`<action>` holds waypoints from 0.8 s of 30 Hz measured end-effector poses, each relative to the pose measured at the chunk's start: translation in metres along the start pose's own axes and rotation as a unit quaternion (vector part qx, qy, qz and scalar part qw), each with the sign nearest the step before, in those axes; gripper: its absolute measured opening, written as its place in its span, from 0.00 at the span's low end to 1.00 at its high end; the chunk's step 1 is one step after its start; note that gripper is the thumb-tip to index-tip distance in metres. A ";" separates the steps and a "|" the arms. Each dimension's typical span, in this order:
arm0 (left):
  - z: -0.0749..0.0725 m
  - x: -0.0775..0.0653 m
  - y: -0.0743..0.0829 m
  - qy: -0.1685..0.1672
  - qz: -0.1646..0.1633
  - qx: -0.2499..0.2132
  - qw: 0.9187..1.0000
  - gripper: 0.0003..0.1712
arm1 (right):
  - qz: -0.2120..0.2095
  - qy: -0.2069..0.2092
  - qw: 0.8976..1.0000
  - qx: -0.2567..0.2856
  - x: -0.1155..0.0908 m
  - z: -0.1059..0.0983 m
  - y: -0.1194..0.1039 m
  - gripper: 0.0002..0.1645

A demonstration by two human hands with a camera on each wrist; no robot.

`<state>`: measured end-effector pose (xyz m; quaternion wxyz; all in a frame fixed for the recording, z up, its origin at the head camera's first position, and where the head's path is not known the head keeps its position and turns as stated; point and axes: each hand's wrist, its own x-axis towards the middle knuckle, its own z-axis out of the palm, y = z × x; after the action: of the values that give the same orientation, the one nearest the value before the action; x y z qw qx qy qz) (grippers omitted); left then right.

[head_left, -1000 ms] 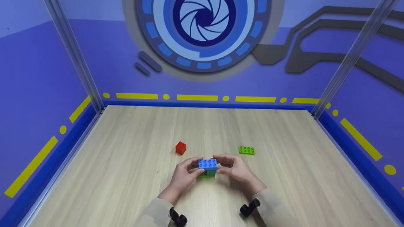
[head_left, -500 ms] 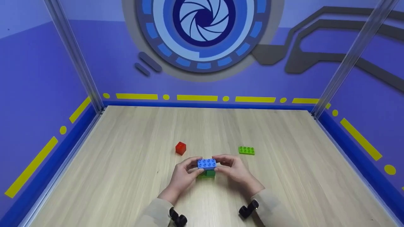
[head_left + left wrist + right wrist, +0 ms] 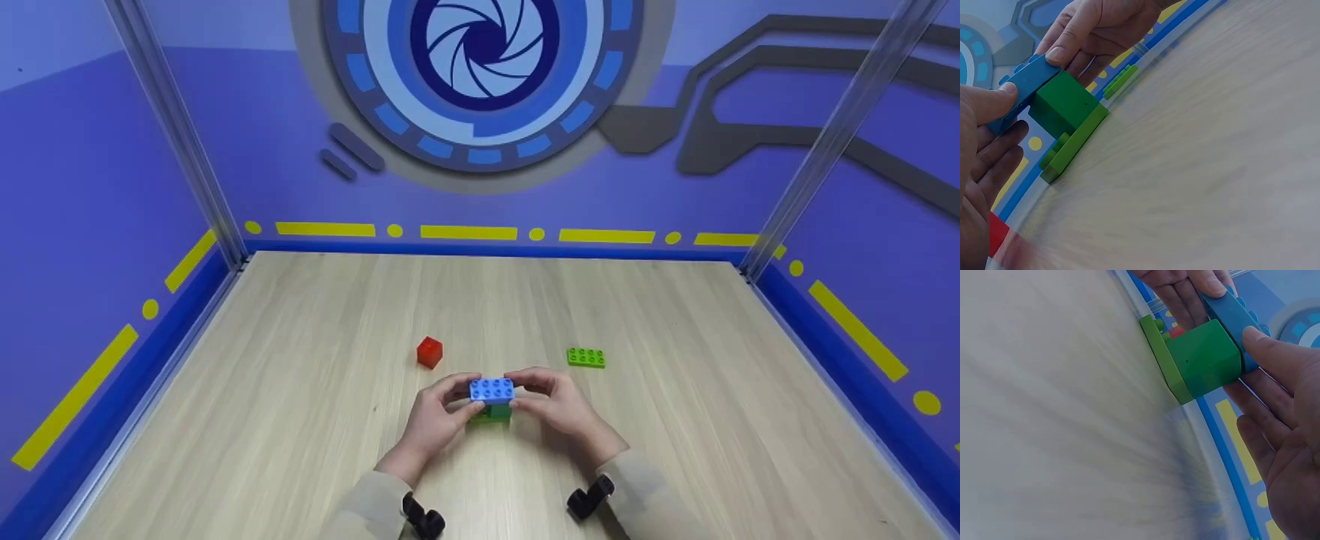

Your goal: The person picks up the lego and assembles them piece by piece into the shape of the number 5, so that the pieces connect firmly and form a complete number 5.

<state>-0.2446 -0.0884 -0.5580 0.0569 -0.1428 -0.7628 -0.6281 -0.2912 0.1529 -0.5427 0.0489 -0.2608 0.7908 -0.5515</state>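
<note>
A blue toy brick with two rows of studs (image 3: 492,390) lies across the top of a dark green block (image 3: 1064,102), overhanging it on the left. Under that block is a light green studded plate (image 3: 1081,139) on the table, its bare studs toward the left. My left hand (image 3: 435,420) pinches the blue brick's left end, thumb on the near side and fingers behind. At the opposite end my right hand (image 3: 566,403) pinches it the same way. A thin dark seam shows between blue brick and block in the right wrist view (image 3: 1229,332).
A red brick (image 3: 430,352) sits beyond my left hand. Another light green studded plate (image 3: 586,358) lies beyond my right hand. The wooden tabletop (image 3: 300,360) is bounded by blue panels at the back and sides.
Since one second ago the blue brick has shifted slightly left, and my right fingers have moved in onto its right end. Over the last half second almost nothing differs.
</note>
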 end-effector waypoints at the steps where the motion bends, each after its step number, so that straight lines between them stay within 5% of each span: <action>1: 0.000 0.000 0.000 0.000 -0.002 0.002 1.000 0.24 | 0.000 0.000 1.000 -0.002 0.000 0.000 0.000 0.23; 24: -0.001 0.003 0.001 -0.002 -0.024 0.028 0.999 0.22 | -0.006 -0.006 0.999 -0.031 0.001 0.000 -0.001 0.21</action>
<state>-0.2468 -0.0888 -0.5561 0.0445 -0.1239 -0.7834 -0.6074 -0.2917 0.1524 -0.5416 0.0419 -0.2700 0.8057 -0.5255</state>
